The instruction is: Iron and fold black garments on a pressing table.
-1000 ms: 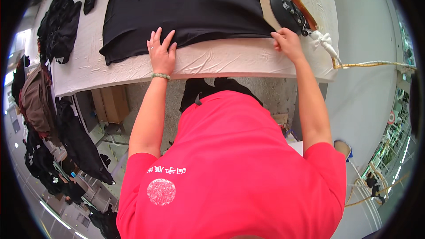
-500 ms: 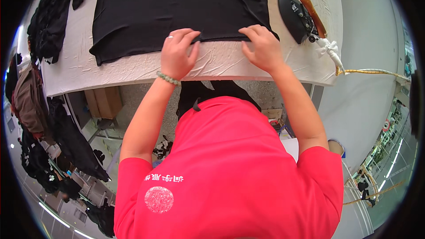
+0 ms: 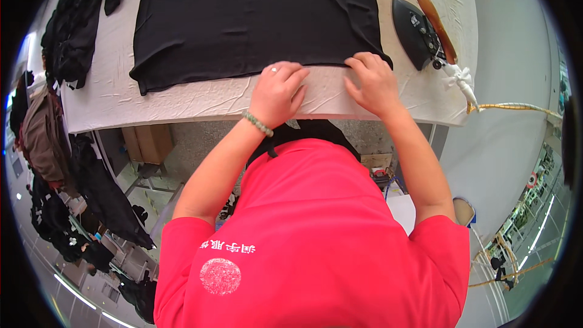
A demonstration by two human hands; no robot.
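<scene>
A black garment [image 3: 255,21] lies spread on a pale padded ironing table [image 3: 200,100], its hem running along the near side with a few wrinkles in the cloth. My left hand [image 3: 276,94], wearing a ring and a green bead bracelet, is bent at the middle of the hem with its fingertips at the edge. Its thumb stands apart from the fingers. Farther right, my right hand [image 3: 373,84] rests its fingertips on the hem near the garment's right corner, thumb also apart. No cloth shows pinched between thumb and fingers of either hand.
An iron [image 3: 416,33] with a wooden handle stands right of the garment, its hose [image 3: 516,106] leading off the table's right side. Dark clothes [image 3: 79,42] lie at the left edge; more garments [image 3: 103,188] hang beyond. Under the table sits a cardboard box [image 3: 149,144].
My left hand has slid right along the hem, nearer my right hand, and its thumb and fingers have left the bit of hem they were at. The whole view has shifted slightly.
</scene>
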